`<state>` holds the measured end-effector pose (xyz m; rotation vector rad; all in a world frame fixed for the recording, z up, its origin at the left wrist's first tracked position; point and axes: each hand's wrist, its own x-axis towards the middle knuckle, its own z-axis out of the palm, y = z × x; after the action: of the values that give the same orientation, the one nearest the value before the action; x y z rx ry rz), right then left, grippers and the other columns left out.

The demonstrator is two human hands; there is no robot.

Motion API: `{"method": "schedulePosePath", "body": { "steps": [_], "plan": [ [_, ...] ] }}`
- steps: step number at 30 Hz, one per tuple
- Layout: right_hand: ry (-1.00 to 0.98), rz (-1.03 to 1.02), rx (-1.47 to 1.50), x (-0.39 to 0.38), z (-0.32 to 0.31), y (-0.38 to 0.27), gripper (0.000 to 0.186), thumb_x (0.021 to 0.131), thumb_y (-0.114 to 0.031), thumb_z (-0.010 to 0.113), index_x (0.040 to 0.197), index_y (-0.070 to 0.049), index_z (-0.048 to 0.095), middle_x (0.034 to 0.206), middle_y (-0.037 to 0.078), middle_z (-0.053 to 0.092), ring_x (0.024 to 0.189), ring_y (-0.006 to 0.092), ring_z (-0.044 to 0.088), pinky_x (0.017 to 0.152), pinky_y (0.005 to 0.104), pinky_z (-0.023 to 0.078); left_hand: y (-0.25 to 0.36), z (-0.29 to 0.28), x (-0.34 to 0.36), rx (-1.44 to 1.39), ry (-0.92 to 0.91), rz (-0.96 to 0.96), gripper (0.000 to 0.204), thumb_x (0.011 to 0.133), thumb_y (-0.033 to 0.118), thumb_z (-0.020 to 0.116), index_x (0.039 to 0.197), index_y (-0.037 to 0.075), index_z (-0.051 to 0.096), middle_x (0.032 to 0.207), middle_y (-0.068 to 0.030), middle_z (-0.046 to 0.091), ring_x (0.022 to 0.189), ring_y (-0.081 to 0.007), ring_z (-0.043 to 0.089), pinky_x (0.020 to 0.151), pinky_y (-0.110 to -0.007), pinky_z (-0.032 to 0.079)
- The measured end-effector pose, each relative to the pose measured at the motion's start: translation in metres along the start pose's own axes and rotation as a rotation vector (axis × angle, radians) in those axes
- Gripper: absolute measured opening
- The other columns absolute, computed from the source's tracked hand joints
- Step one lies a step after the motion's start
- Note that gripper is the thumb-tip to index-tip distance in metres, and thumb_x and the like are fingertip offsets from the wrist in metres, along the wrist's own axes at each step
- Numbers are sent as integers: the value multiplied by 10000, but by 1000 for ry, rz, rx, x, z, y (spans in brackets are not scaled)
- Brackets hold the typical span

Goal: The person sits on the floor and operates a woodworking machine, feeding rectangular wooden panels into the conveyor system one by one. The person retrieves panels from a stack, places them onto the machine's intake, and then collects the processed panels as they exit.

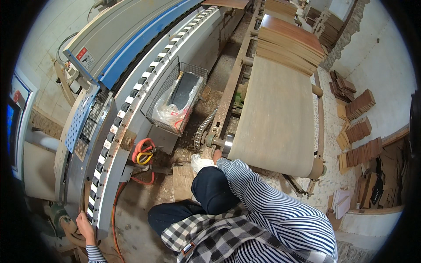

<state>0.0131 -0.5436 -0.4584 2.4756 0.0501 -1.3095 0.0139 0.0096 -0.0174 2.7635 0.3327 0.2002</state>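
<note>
Your left hand (86, 228) is at the near end of the roller rail (100, 168), its grip impossible to tell. Your right hand (217, 156), partly hidden, is beside the metal roller (228, 143) of the conveyor belt (274, 122), grip likewise unclear, with boards (287, 41) stacked toward the belt's far end.

Room near the legs, crowding farther ahead

Open floor (138, 232) lies between the rail (120, 116) and knees (213, 188), a hose (115, 219) along it. Beyond, scissors (144, 151) and basket (169, 81) narrow the gap; roller (229, 142) and belt (276, 122) bar the right hand's (218, 155) right side.
</note>
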Motion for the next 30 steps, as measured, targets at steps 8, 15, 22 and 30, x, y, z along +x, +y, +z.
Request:
{"method": "schedulePosePath", "body": {
  "steps": [8,15,22,30],
  "plan": [
    [-2,6,-5,4,-2,-4,357,901,-260,449,1221,-114,508,1273,125,437,1109,328,420,869,479,352,-8,0,7,23,-27,-28,431,893,299,392,755,-82,536,673,-167,556,618,-259,484,618,-372,367],
    [14,-5,-4,1,-2,2,352,896,-257,457,1210,-111,519,1260,125,450,1094,325,431,851,478,361,-9,1,3,0,-1,-7,418,897,293,391,693,-61,476,609,-120,476,572,-209,413,570,-366,330],
    [15,-3,6,0,1,5,348,891,-254,465,1200,-108,531,1246,126,462,1078,323,442,834,477,369,-1,0,1,-28,-1,0,403,900,286,385,638,-20,386,564,-71,362,542,-170,320,521,-363,263],
    [27,-9,4,2,2,4,343,885,-250,474,1187,-104,544,1232,127,476,1061,320,454,814,476,379,-7,2,3,-11,12,-7,402,900,282,384,657,-37,410,565,-84,391,546,-181,339,533,-363,286]
  ]
}}
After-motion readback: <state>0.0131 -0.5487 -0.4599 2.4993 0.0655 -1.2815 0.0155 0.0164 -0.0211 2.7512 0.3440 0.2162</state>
